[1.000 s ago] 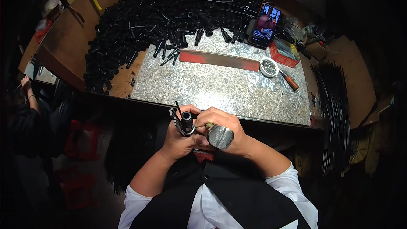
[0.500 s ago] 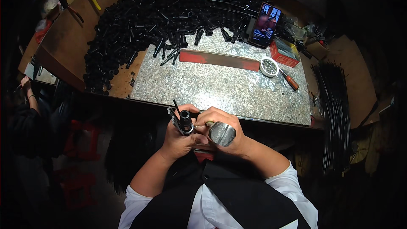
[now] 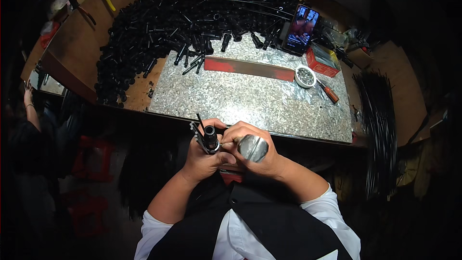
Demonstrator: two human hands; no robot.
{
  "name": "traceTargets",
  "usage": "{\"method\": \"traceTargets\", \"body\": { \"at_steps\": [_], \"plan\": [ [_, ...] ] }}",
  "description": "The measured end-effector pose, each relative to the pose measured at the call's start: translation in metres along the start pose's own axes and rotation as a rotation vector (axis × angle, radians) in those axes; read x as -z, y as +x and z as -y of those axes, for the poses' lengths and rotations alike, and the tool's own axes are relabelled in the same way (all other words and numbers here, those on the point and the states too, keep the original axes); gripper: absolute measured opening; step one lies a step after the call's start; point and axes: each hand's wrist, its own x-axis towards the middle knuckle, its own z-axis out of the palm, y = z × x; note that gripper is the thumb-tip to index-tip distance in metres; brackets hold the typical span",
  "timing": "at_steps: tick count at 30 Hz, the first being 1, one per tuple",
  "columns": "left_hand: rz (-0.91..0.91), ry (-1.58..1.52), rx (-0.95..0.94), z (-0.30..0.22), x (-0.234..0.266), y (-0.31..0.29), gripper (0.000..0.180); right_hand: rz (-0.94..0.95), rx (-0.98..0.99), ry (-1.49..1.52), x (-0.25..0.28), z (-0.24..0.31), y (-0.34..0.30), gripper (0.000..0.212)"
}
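Note:
In front of my body, off the near table edge, my left hand (image 3: 202, 160) is closed round a black tubular plastic part (image 3: 210, 136). A thin black rod and several grey-tipped pieces stick up beside the tube. Close against it, my right hand (image 3: 262, 135) grips a screwdriver-like tool by its thick silvery, grooved handle (image 3: 253, 149), which faces up. Its thin metal shaft points left at the side of the tube; the contact point is too small to make out. My fingers hide part of the tube and the tool.
Black plastic parts (image 3: 192, 19) heap up at the back of the speckled tabletop (image 3: 226, 98). On it lie a red-brown bar (image 3: 249, 69), a white bowl of small metal pieces (image 3: 305, 75), an orange-handled screwdriver (image 3: 331, 94), a phone (image 3: 301, 29) and a red box (image 3: 323, 60). Black rods (image 3: 379, 130) hang at right.
The silvery handle has turned in my right hand, its groove now at another slant. My left hand and the black tube stay put. Far left, another person's hand has moved.

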Motion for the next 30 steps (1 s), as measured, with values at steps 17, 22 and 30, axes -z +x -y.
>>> {"method": "traceTargets", "body": {
  "at_steps": [17,22,30],
  "plan": [
    [-0.025,-0.068,0.028,-0.005,-0.004,0.001,0.070,0.018,0.020,-0.018,0.000,0.002,0.000,0.029],
    [-0.029,-0.091,0.053,-0.002,-0.002,0.000,0.071,-0.015,-0.019,0.035,-0.002,0.001,0.000,0.027],
    [-0.015,-0.145,0.083,-0.005,-0.002,0.001,0.071,0.016,-0.011,-0.004,0.000,0.003,0.002,0.028]
  ]
}}
